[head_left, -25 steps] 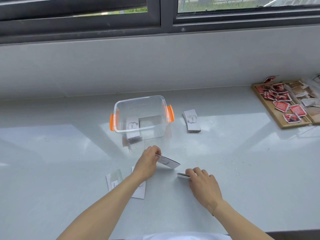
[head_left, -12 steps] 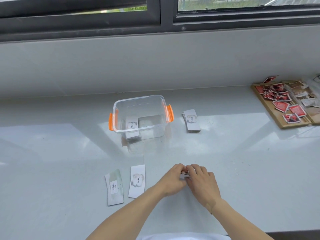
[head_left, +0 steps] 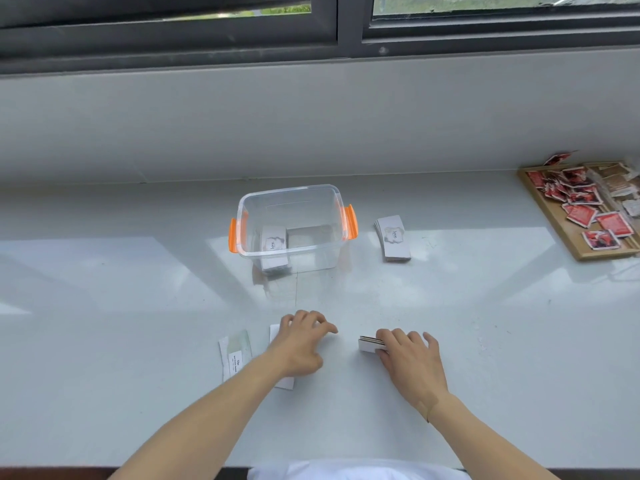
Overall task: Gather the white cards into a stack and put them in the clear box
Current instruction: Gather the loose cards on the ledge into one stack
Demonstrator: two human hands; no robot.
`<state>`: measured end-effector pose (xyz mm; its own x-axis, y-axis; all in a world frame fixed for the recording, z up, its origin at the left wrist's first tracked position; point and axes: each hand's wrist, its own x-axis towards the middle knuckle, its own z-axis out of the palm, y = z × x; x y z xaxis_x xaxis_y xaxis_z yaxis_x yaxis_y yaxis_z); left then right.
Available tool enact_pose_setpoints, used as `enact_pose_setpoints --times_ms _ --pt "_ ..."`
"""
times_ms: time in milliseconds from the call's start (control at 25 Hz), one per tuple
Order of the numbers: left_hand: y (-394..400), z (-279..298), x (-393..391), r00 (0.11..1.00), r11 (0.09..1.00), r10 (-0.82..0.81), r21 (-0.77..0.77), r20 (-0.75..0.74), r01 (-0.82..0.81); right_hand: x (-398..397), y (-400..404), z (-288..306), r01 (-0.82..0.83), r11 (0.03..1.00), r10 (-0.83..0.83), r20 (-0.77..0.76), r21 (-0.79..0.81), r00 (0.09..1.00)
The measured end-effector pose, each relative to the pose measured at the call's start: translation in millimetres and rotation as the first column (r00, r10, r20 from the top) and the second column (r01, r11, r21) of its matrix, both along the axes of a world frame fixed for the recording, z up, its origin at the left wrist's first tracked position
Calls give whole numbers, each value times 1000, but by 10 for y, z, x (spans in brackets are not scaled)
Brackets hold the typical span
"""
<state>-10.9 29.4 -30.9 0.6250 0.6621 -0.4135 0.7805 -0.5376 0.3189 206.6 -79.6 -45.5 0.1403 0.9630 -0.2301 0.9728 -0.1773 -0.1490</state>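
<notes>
A clear box (head_left: 292, 199) with orange clips stands on the white sill, and a stack of white cards (head_left: 273, 249) lies inside at its left. Another white card stack (head_left: 393, 239) lies just right of the box. My right hand (head_left: 410, 360) rests on a small card stack (head_left: 370, 344) near me and grips its right end. My left hand (head_left: 299, 341) hovers flat, fingers spread, over a loose white card (head_left: 284, 382) that it mostly hides. A further card (head_left: 235, 356) with a clear wrapper lies left of that.
A wooden tray (head_left: 550, 223) holding several red and brown packets sits at the far right. The grey wall rises behind the box below a dark window frame. The sill's front edge runs close to my body.
My left hand laid its card on the stack under my right hand, then drew away to the left over the loose card. My right hand stayed on the stack.
</notes>
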Motion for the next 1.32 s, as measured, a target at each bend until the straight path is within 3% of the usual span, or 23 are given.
enact_pose_setpoints --times_ms 240,360,480,600,760,880,1040,1320 --pt "339 75 -636 952 978 -205 -17 -226 207 -29 -18 11 1 999 -1 -9 42 1000" --pt "338 44 -641 933 961 -260 26 -250 274 -24 -21 21 4 999 -4 -7 43 1000" --pt "332 29 -607 948 969 -209 78 -240 233 -35 -34 28 5 999 -5 -5 42 1000" --pt "362 44 -600 981 995 -74 51 -178 84 -51 -48 47 1 999 -1 -4 42 1000" --pt "417 106 -522 996 998 -9 -69 -87 4 -60 -78 61 -5 999 5 -2 37 1000" --pt "453 198 -393 977 980 162 -136 140 -143 -68 -93 68 -11 999 11 -17 35 1000" --pt "272 169 -84 884 956 290 -77 365 -282 -65 -118 69 -8 997 12 -49 81 999" --pt "-187 3 497 934 957 144 -287 328 -46 -93 -150 44 -2 982 4 -11 190 1000"
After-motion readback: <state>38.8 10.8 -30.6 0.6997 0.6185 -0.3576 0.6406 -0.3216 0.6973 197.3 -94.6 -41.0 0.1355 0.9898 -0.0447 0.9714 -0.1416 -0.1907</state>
